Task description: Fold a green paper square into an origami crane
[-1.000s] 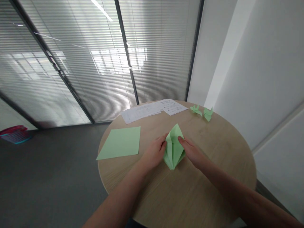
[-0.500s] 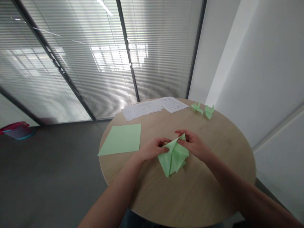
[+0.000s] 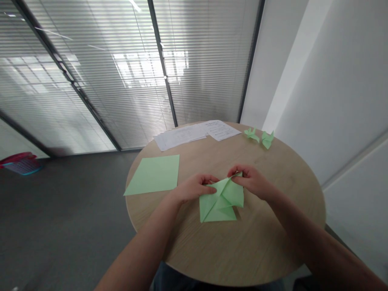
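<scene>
A second ago the folded paper (image 3: 222,202) stood as a tall, pointed kite between my two hands; half a second ago it narrowed to a pleated tip below them. Now it is spread wider and flatter, with a broad, straight lower edge on the side nearest me. The fingers of my right grip (image 3: 247,178), more stretched out half a second ago, are curled in at the upper right corner, thumb and fingers pinching it. My left grip (image 3: 198,188) is closed on the upper left edge, thumb on top. The flat sheet (image 3: 154,173) left of my left grip stays where it was.

The paper I hold is thin, matte and pale green. A long crease slants across it from lower left toward my right grip, and a raised flap bulges below that grip, its loose edge standing away from the layer beneath. It sits between my hands, just over the surface (image 3: 257,246), which is round, with a light wood grain. The flat sheet is smooth and the same green. Well beyond my left grip lie white papers (image 3: 182,136), overlapping; beyond my right grip are two small, crumpled-looking green paper shapes (image 3: 267,140) with pointed tips.
</scene>
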A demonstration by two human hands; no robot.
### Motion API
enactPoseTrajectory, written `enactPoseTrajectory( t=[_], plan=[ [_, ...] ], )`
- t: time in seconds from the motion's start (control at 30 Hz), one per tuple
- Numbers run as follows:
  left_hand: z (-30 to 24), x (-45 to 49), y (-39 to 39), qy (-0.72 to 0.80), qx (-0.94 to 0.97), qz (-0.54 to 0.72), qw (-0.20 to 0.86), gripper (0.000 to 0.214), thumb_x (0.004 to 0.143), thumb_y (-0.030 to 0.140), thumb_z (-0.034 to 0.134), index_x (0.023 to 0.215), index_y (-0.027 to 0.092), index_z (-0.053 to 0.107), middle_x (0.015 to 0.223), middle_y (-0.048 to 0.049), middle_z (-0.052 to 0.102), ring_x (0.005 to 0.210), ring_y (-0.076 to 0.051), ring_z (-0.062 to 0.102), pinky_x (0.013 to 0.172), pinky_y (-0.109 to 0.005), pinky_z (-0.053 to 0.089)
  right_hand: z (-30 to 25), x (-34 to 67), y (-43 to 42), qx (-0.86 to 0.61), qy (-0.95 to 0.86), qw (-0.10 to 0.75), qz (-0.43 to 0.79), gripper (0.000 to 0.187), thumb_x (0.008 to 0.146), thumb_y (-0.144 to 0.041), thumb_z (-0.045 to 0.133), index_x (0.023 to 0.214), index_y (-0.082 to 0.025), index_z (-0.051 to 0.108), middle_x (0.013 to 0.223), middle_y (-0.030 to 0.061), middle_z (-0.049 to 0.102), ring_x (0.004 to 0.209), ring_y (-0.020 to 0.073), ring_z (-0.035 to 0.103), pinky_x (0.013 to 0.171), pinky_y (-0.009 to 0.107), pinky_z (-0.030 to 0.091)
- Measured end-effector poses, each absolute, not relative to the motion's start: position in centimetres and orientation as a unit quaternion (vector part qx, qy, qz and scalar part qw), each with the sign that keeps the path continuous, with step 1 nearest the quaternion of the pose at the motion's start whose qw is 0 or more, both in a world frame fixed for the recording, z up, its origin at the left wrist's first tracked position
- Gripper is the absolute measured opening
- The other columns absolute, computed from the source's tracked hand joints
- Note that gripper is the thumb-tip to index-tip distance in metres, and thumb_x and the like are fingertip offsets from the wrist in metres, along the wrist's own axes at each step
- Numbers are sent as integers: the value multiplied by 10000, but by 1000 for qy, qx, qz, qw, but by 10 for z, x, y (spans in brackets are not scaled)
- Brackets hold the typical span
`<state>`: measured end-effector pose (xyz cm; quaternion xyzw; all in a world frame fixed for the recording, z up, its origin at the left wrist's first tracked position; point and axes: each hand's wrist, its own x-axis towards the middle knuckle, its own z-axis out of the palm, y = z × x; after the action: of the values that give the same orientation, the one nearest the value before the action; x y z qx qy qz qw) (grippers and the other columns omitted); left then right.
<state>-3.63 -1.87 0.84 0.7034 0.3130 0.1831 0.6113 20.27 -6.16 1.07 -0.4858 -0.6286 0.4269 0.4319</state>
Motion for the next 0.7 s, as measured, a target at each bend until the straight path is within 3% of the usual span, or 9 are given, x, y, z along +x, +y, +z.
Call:
enactPoseTrajectory(
  t=[0.2, 0.47, 0.6, 0.7],
  plan=[
    [12, -36, -20, 301, 696, 189, 623, 364, 754, 302, 775, 1097, 180, 768, 1012, -83, 766, 848, -204, 697, 750, -295, 527, 8, 203, -60, -494, -590, 468, 434, 124, 692, -323, 608, 684, -210, 662, 632, -20, 561, 568, 136, 475, 525, 262, 365],
    [0, -32, -19, 343, 669, 201, 628, 367, 844, 478, 704, 1042, 176, 768, 811, -40, 704, 653, -140, 608, 584, -230, 443, 1, 205, -55, -440, -674, 505, 311, 123, 761, -252, 585, 671, -215, 659, 793, 29, 651, 816, 206, 602, 745, 343, 437],
    [-3, -29, -20, 351, 667, 206, 624, 350, 817, 471, 731, 996, 174, 777, 788, -33, 689, 635, -132, 578, 573, -232, 427, 0, 204, -56, -436, -674, 512, 306, 109, 771, -245, 593, 692, -215, 662, 778, 25, 647, 780, 198, 597, 715, 335, 442],
    [-1, -28, -20, 360, 669, 216, 614, 309, 798, 442, 741, 918, 160, 779, 763, -32, 691, 618, -124, 563, 583, -237, 419, 0, 200, -59, -453, -638, 520, 343, 119, 788, -279, 635, 859, -221, 712, 789, 18, 658, 690, 175, 581, 613, 301, 434]
  ],
)
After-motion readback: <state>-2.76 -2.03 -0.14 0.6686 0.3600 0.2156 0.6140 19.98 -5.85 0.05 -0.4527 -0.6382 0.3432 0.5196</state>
